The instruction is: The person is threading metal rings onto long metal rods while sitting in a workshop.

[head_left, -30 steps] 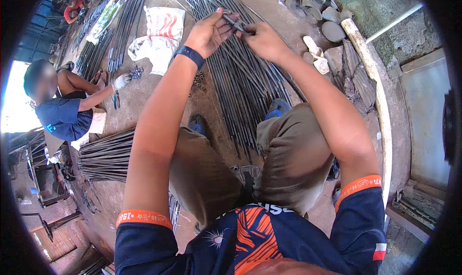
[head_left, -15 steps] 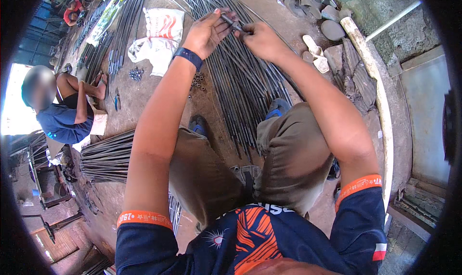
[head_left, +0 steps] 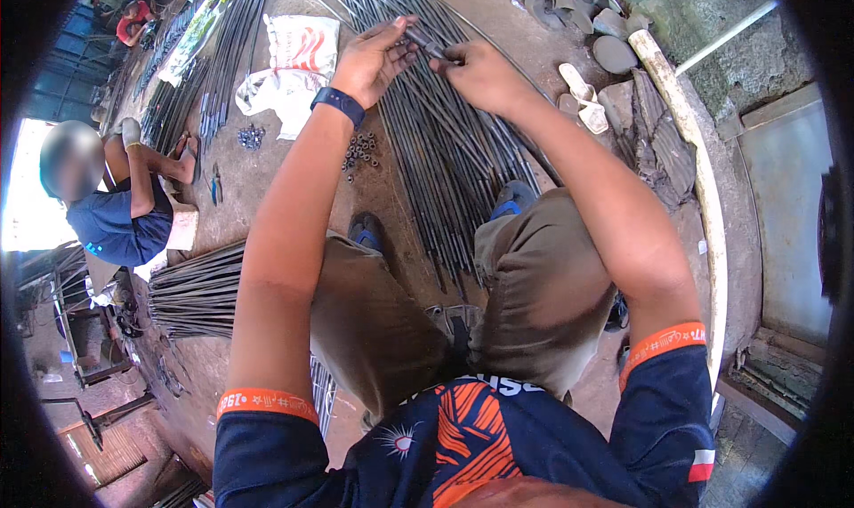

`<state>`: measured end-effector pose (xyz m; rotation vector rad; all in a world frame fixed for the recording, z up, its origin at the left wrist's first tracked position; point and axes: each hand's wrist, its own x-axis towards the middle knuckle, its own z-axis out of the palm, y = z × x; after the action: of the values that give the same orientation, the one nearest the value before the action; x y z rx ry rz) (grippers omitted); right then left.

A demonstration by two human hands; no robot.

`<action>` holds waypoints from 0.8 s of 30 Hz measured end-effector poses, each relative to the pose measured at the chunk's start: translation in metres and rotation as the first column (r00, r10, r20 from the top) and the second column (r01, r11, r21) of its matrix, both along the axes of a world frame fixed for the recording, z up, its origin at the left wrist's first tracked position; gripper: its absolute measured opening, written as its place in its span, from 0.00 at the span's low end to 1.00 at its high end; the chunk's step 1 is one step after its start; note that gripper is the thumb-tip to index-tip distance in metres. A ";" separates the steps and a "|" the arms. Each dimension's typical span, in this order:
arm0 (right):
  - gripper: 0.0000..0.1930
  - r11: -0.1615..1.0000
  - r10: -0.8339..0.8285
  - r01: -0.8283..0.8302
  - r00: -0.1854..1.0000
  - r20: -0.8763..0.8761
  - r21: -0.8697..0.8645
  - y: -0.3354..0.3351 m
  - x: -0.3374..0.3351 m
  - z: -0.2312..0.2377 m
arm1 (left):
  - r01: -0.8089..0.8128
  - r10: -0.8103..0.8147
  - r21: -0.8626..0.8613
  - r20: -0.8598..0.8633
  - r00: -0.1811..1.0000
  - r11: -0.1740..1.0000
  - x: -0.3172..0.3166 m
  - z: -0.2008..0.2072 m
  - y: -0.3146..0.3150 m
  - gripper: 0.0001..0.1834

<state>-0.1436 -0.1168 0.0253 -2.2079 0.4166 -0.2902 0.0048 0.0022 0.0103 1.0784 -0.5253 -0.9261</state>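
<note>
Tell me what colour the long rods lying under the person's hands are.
The long rods look dark grey, nearly black, best seen in the head view.

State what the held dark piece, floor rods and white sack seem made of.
Dark piece: probably metal, dull grey with a faint sheen. Floor rods: likely steel, dark with pale glints. White sack: perhaps woven plastic, matte, creased and limp.
</note>
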 end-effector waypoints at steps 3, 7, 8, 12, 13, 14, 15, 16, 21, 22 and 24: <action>0.13 1.000 0.005 -0.005 1.000 -0.013 0.003 -0.004 0.001 -0.003 | 0.003 -0.003 0.005 -0.006 1.000 1.000 -0.001 0.002 -0.002 0.13; 0.18 0.999 0.016 -0.013 0.997 0.069 -0.043 -0.005 0.003 -0.010 | -0.032 0.030 -0.035 -0.067 0.997 0.999 -0.004 -0.001 -0.006 0.13; 0.19 0.999 0.003 0.000 0.997 0.077 -0.041 -0.004 0.004 -0.011 | -0.057 0.052 -0.046 -0.109 0.993 0.997 -0.005 -0.002 -0.008 0.13; 0.20 0.998 -0.006 0.011 0.997 0.080 -0.058 -0.005 0.004 -0.009 | -0.094 0.077 -0.072 -0.213 0.974 0.993 -0.004 -0.004 -0.009 0.12; 0.20 0.998 -0.008 0.012 0.997 0.080 -0.057 -0.006 0.003 -0.010 | -0.093 0.075 -0.072 -0.213 0.974 0.993 -0.005 -0.004 -0.009 0.12; 0.20 0.998 -0.006 0.013 0.995 0.097 -0.066 -0.006 0.003 -0.010 | -0.091 0.075 -0.070 -0.210 0.975 0.993 -0.006 -0.003 -0.009 0.11; 0.21 0.997 -0.003 0.012 0.993 0.116 -0.074 -0.006 0.003 -0.011 | -0.091 0.075 -0.068 -0.205 0.976 0.993 -0.006 -0.003 -0.009 0.11; 0.21 0.997 -0.004 0.013 0.993 0.117 -0.073 -0.006 0.003 -0.011 | -0.091 0.075 -0.068 -0.204 0.976 0.994 -0.006 -0.003 -0.008 0.11; 0.20 0.998 0.007 0.000 0.994 0.108 -0.068 -0.009 0.006 -0.015 | -0.054 0.037 -0.061 -0.253 0.967 0.997 -0.005 -0.002 -0.008 0.10; 0.20 0.998 0.008 0.000 0.994 0.108 -0.067 -0.009 0.007 -0.016 | -0.055 0.038 -0.060 -0.252 0.967 0.997 -0.004 -0.003 -0.008 0.10; 0.20 0.994 0.002 0.014 0.989 0.148 -0.112 -0.010 0.007 -0.019 | -0.045 0.028 -0.071 -0.222 0.975 0.996 -0.004 -0.002 -0.009 0.11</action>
<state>-0.1366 -0.1267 0.0068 -2.2771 0.3324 -0.4884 0.0004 -0.0071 0.0080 0.9008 -0.3521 -0.9728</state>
